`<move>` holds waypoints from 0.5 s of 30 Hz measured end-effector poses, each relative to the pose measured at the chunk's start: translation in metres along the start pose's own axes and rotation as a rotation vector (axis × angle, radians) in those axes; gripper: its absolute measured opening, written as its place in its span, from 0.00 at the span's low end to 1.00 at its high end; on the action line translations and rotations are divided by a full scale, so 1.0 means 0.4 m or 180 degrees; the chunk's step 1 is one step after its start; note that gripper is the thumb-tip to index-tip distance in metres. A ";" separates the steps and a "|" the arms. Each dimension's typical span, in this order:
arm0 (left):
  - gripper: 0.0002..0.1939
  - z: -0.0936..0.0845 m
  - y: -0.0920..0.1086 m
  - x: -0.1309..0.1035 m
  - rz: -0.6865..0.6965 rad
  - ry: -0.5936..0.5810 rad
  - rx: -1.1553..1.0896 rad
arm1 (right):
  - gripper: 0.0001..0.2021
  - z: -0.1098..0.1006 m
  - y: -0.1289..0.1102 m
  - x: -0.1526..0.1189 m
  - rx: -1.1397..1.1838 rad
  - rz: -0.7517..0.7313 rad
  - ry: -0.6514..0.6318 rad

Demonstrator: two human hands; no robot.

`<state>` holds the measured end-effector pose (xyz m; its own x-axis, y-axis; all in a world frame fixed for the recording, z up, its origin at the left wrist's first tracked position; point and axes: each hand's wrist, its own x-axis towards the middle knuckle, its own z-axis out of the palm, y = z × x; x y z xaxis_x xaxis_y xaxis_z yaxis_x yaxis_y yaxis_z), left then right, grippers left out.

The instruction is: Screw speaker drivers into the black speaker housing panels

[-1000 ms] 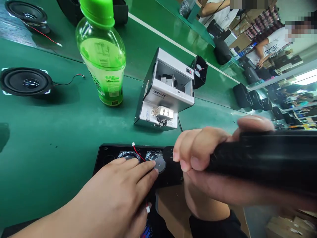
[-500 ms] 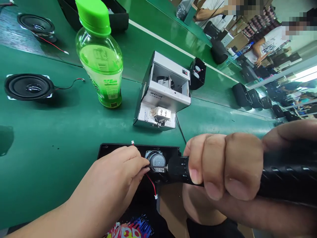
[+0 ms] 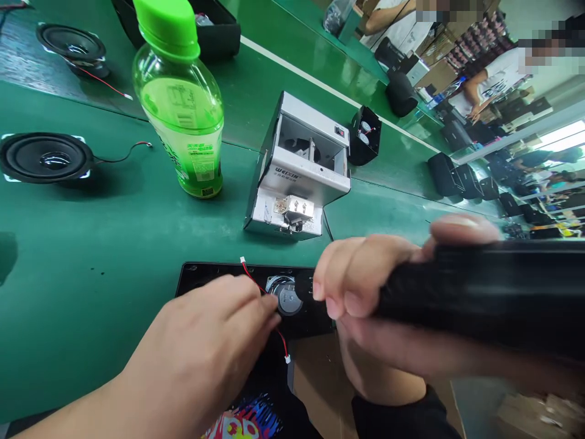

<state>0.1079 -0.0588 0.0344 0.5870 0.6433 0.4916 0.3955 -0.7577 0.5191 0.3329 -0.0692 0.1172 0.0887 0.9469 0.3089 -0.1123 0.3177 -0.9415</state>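
My right hand (image 3: 361,286) wraps around a black electric screwdriver (image 3: 439,299), which lies nearly level and points left; its bit is not visible. The screwdriver's nose is close over a small round speaker (image 3: 289,300) with a silver-grey back. That speaker sits on a black panel (image 3: 311,320) at the table's near edge. My left hand (image 3: 210,335) is at the speaker's left side, thumb and fingertips pinched together, slightly blurred. What they hold, if anything, is hidden. A red and black wire (image 3: 284,344) with white plugs passes by these fingertips.
Beyond the panel stand a grey screw feeder (image 3: 301,171) and a green-capped bottle (image 3: 183,116). Two larger loose speakers (image 3: 46,157) lie at left. A black speaker box (image 3: 364,135) is behind the feeder. A cardboard box (image 3: 320,384) is below the table edge; people work at the far right.
The screwdriver has tilted and shifted slightly up and left, and its bit no longer shows between my left fingertips. My left hand stays beside the speaker. More of the upper wire shows.
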 end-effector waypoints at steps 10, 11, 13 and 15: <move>0.26 0.020 0.010 -0.031 0.0746 -0.0707 0.0487 | 0.31 -0.025 0.058 0.033 0.0261 -0.0143 -0.0246; 0.25 0.019 0.010 -0.030 0.0737 -0.0728 0.0473 | 0.31 -0.027 0.058 0.033 0.0253 -0.0142 -0.0247; 0.23 0.019 0.011 -0.030 0.0718 -0.0745 0.0459 | 0.30 -0.029 0.055 0.034 0.0235 -0.0120 -0.0283; 0.22 0.020 0.011 -0.030 0.0699 -0.0734 0.0469 | 0.29 -0.030 0.053 0.036 0.0201 -0.0090 -0.0318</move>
<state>0.1082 -0.0707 0.0252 0.8069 0.4341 0.4007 0.3300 -0.8938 0.3038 0.3438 -0.0497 0.1001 -0.0059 0.9368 0.3499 -0.1737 0.3436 -0.9229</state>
